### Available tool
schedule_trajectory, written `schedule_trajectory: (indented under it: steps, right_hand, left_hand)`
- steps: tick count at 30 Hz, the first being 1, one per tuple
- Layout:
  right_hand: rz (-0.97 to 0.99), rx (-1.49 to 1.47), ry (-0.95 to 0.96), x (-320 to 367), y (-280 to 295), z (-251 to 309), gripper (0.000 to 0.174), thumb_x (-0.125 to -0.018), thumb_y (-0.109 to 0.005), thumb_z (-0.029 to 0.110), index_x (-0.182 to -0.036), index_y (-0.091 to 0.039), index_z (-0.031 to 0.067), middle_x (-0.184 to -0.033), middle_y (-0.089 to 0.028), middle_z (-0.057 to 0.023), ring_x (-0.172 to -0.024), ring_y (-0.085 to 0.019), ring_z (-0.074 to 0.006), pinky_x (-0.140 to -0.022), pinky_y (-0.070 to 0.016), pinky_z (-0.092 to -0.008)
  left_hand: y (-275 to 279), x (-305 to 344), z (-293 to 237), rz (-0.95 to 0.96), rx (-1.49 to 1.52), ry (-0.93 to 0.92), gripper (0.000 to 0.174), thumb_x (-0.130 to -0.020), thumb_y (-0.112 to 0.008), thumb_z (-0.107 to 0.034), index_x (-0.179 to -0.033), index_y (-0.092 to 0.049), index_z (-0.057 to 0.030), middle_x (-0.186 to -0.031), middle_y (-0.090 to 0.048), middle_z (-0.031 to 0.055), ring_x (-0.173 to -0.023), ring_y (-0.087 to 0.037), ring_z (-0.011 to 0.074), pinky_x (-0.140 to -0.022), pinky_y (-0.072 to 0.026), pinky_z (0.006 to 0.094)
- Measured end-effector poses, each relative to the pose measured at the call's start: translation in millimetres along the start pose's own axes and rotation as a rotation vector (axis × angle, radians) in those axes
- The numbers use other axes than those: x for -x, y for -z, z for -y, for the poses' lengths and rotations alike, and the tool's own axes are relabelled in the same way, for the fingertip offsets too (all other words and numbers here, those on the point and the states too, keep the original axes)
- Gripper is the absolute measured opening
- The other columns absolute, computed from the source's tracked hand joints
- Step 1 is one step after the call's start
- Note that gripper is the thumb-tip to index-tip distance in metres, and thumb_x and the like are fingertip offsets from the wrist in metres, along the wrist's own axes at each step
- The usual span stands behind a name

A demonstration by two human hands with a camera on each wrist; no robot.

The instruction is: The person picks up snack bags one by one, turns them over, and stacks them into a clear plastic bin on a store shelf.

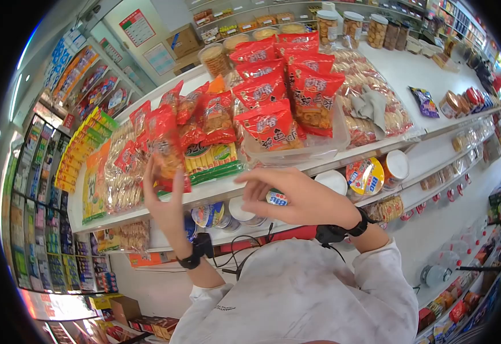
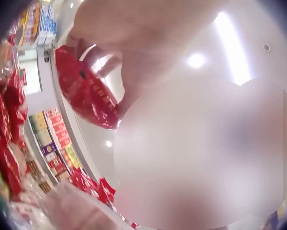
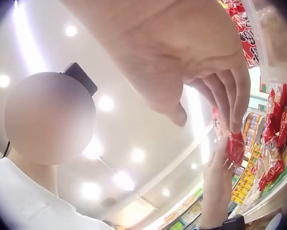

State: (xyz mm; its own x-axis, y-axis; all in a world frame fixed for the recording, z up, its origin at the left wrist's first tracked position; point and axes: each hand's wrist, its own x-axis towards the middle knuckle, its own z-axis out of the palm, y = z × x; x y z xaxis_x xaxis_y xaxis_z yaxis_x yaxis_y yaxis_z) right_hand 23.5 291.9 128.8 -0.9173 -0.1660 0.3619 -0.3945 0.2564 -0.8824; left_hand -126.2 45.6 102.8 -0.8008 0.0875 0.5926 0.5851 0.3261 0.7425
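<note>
My left hand (image 1: 169, 215) grips a red snack bag (image 1: 164, 135), slightly blurred, over the left part of the white counter. In the left wrist view the fingers and thumb close on one side of this red bag (image 2: 83, 88). Nothing is held in my right hand (image 1: 302, 198), whose loosely bent fingers hover at the counter's front edge, below a clear plastic tub (image 1: 325, 146) filled with upright red snack bags (image 1: 265, 126). The right wrist view shows that right hand (image 3: 182, 57) with thumb apart from the fingers. More red bags (image 1: 216, 114) lie left of the tub.
Packs of round crackers (image 1: 353, 74) cover the counter right of the tub, a grey cloth (image 1: 371, 109) on top. A green-edged pack (image 1: 216, 166) lies at the front edge. Instant noodle cups (image 1: 365, 175) stand on the shelf below. Jars (image 1: 328, 26) line the back.
</note>
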Motion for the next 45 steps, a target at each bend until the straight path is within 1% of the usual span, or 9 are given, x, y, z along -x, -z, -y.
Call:
schedule_trajectory:
  steps: [6,8,11,15,17,19,29,34,45]
  right_hand:
    - [-0.316,-0.005,0.043,-2,-11,4,0.063,-0.093,-0.079,0.033,-0.138,-0.05,-0.0017,-0.122,-0.066,-0.0206,-0.114,-0.067,-0.0281,-0.095,-0.0536,-0.0405]
    - [-0.428,0.08,-0.113,9,-5,6,0.062,-0.092,-0.08,0.027,-0.138,-0.05,-0.0008,-0.123,-0.065,-0.0193,-0.115,-0.066,-0.0257,-0.099,-0.0524,-0.04]
    - [-0.621,0.014,-0.059,19,8,-2,0.06,-0.088,-0.084,0.015,-0.138,-0.054,0.0003,-0.125,-0.066,-0.0145,-0.115,-0.065,-0.0216,-0.102,-0.0509,-0.0381]
    - [-0.625,0.179,-0.038,47,32,8,0.049,-0.086,-0.085,0.01,-0.13,-0.064,0.0013,-0.127,-0.067,-0.0121,-0.118,-0.065,-0.0202,-0.103,-0.0504,-0.0366]
    - [-0.594,0.399,0.014,54,46,23,0.048,-0.085,-0.084,0.008,-0.129,-0.065,0.0016,-0.129,-0.067,-0.0114,-0.118,-0.065,-0.0196,-0.102,-0.0504,-0.0362]
    - [-0.705,0.141,-0.037,70,48,10,0.05,-0.083,-0.083,-0.001,-0.129,-0.064,0.0,-0.13,-0.067,-0.0118,-0.119,-0.065,-0.0198,-0.102,-0.0507,-0.0364]
    - [-1.034,0.088,0.003,53,71,-27,0.044,-0.086,-0.082,-0.002,-0.125,-0.061,0.0015,-0.127,-0.066,-0.0111,-0.113,-0.064,-0.0177,-0.1,-0.0508,-0.0358]
    - [-0.752,0.781,0.001,27,77,-21,0.047,-0.091,-0.076,0.012,-0.131,-0.058,-0.0057,-0.12,-0.066,-0.0205,-0.11,-0.066,-0.0354,-0.096,-0.0519,-0.04]
    - [-0.7,0.82,-0.21,19,75,-29,0.043,-0.091,-0.078,0.018,-0.124,-0.061,-0.0033,-0.107,-0.069,-0.0228,-0.102,-0.068,-0.0393,-0.089,-0.0525,-0.0432]
  left_hand:
    - [-47,46,-64,0.139,-0.02,-0.432,0.094,-0.072,-0.092,-0.014,-0.153,-0.045,-0.0016,-0.141,-0.058,0.0159,-0.123,-0.058,0.029,-0.104,-0.0467,0.0414]
    - [-64,51,-80,0.18,-0.07,-0.558,0.098,-0.071,-0.094,-0.015,-0.154,-0.043,-0.0015,-0.142,-0.056,0.0169,-0.124,-0.057,0.0312,-0.103,-0.0473,0.0426]
    - [-78,57,-78,0.289,0.142,-0.454,0.111,-0.068,-0.097,-0.019,-0.157,-0.034,0.0,-0.147,-0.054,0.0185,-0.12,-0.059,0.0301,-0.098,-0.0498,0.039]
    - [-97,43,-86,0.479,0.264,-0.299,0.101,-0.071,-0.095,-0.018,-0.155,-0.041,-0.0042,-0.14,-0.057,0.0155,-0.12,-0.057,0.0302,-0.093,-0.0505,0.0388]
    - [-112,32,-87,0.511,0.261,-0.468,0.089,-0.078,-0.089,-0.014,-0.154,-0.044,-0.0045,-0.138,-0.058,0.0151,-0.116,-0.058,0.0319,-0.095,-0.0503,0.04]
    - [-128,32,-80,0.561,0.27,-0.558,0.082,-0.081,-0.085,-0.011,-0.152,-0.046,-0.0038,-0.137,-0.057,0.0159,-0.116,-0.058,0.0333,-0.096,-0.0501,0.041]
    - [-156,49,-89,0.333,0.344,-0.466,0.068,-0.085,-0.08,-0.001,-0.146,-0.051,-0.0004,-0.136,-0.059,0.0193,-0.124,-0.059,0.0362,-0.103,-0.0493,0.0421]
    - [-160,53,-83,0.442,0.23,-0.454,0.065,-0.087,-0.077,-0.005,-0.147,-0.051,-0.0022,-0.14,-0.055,0.0202,-0.123,-0.06,0.0376,-0.103,-0.0497,0.0436]
    - [-161,51,-70,0.493,0.155,-0.52,0.057,-0.088,-0.074,-0.008,-0.141,-0.055,-0.0013,-0.134,-0.058,0.0195,-0.119,-0.059,0.039,-0.1,-0.051,0.0443]
